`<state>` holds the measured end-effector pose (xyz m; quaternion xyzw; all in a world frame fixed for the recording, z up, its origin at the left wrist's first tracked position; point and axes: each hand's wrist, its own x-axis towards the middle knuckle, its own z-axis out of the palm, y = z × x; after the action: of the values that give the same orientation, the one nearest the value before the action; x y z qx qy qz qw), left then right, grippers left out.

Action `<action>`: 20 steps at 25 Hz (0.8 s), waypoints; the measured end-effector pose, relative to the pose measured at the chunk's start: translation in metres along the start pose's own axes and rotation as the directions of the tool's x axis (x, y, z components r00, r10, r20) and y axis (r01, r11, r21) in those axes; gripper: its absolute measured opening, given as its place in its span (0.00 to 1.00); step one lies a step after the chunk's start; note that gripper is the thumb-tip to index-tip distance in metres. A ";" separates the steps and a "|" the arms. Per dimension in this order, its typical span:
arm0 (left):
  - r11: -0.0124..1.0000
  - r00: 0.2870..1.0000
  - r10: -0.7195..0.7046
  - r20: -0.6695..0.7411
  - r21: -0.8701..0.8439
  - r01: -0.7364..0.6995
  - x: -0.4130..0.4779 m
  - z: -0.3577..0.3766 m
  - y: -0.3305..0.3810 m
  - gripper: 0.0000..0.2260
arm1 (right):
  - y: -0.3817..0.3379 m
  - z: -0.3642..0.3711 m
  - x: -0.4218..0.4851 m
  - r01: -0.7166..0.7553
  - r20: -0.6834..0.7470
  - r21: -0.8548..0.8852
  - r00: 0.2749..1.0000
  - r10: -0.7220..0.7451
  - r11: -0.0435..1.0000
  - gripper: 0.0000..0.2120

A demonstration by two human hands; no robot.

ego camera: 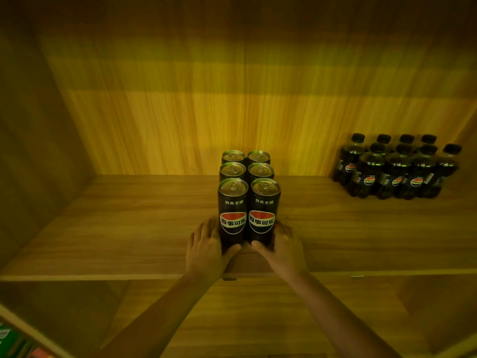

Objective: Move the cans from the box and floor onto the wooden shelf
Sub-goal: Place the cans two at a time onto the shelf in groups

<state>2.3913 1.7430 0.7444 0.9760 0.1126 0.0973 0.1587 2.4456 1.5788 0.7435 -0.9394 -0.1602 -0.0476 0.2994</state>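
Observation:
Several tall black cans with red-white-blue logos stand in two rows on the wooden shelf [129, 228], running back toward the rear wall. My left hand [206, 249] wraps the base of the front left can [232, 210], thumb across its front. My right hand [284, 250] grips the base of the front right can [263, 208] the same way. Both front cans stand upright, touching each other and the cans behind them [233, 170]. No box or floor is in view.
A cluster of dark soda bottles [395, 169] stands at the back right of the same shelf. Wooden side walls close the shelf left and right. A lower shelf board [258, 313] lies below my forearms. Colourful packaging [10, 342] shows at the bottom left corner.

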 end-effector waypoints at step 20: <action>0.965 0.996 0.008 0.088 0.262 -0.031 -0.011 -0.061 -0.015 0.42 | -0.025 -0.103 -0.013 0.083 0.012 -0.207 0.996 -0.083 0.975 0.46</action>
<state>2.3638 1.7715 0.7945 0.9928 0.1080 0.0411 0.0314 2.4258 1.5354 0.8387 -0.9580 -0.1940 -0.0751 0.1976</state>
